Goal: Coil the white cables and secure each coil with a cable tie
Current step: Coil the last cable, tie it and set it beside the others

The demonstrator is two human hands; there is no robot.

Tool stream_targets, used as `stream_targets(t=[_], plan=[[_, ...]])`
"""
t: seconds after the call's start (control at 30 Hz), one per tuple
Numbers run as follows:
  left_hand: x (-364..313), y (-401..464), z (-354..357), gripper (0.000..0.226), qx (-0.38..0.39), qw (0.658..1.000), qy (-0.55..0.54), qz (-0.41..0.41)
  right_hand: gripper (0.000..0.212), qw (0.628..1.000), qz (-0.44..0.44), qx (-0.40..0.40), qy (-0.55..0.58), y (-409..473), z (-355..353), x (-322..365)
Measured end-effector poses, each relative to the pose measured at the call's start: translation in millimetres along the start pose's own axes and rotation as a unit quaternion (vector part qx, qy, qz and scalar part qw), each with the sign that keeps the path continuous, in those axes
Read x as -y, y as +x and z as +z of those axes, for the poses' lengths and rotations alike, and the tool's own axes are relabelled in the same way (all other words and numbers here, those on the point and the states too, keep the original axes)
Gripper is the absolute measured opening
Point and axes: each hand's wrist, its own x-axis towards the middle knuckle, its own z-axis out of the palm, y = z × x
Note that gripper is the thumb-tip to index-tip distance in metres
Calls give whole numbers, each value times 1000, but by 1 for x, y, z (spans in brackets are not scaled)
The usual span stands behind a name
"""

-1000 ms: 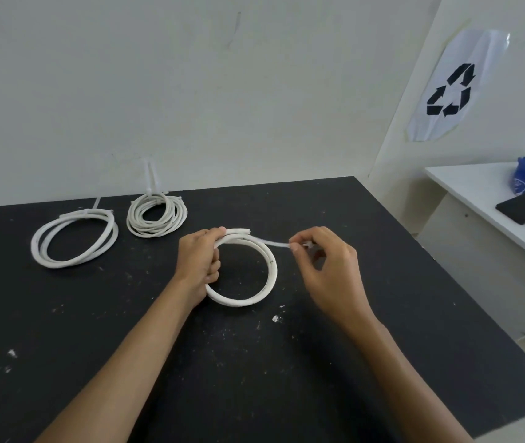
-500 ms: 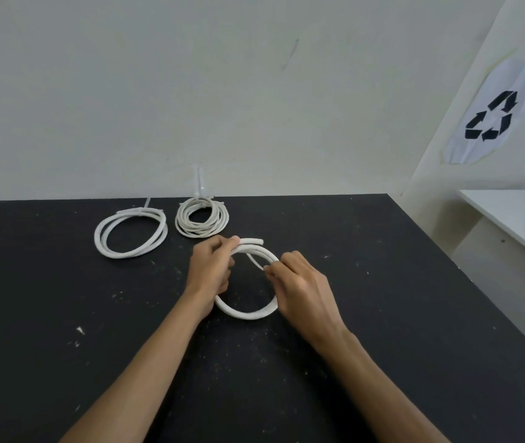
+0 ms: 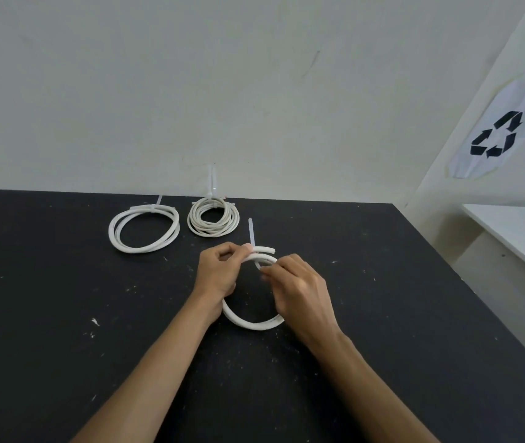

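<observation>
A thick white cable coil [image 3: 252, 323] lies on the black table [image 3: 63, 314] between my hands. My left hand [image 3: 218, 273] grips the top of this coil where its ends overlap. A translucent cable tie [image 3: 251, 231] passes across that spot, its tail sticking up toward the wall. My right hand [image 3: 298, 290] pinches the tie's lower end inside the loop. Two tied coils lie farther back: a wide thick one [image 3: 144, 230] at the left and a tight thin one [image 3: 213, 219] beside it.
A wall stands just behind the table's far edge. A white side table [image 3: 510, 231] with a dark object on it stands at the right. A recycling sign [image 3: 496, 132] hangs on the right wall. Small white specks dot the tabletop.
My right hand moved in from the right of the coil to its inside. The tie, first stretched sideways, now crosses the coil with its tail pointing up. The camera view shifted left.
</observation>
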Motion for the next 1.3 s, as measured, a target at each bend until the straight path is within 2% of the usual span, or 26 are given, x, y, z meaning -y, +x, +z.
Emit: stream_targets(t=[0.17,0.33,0.43,0.53,0.77,1.03,1.3], plan=[[1,-3,-5,22,13,1000,-12,-11,13,976,133,-2,171,10,-15,2],[3,-5,-6,18,18,999,-27,-16,17,952,211,19,220,20,-19,5],[2,-5,-6,7,9,999,-47,-24,18,948,219,14,229,22,-18,6],[2,-4,-8,14,12,998,-59,-30,17,947,217,10,237,26,-18,8],[-6,-11,-9,15,45,998,-46,-9,16,952,208,26,224,28,-10,8],[-15,-16,-3,15,58,997,6,52,11,944,225,-37,238,36,-16,7],[-12,-19,-3,15,57,996,-9,68,11,940,245,-26,235,36,-17,1]])
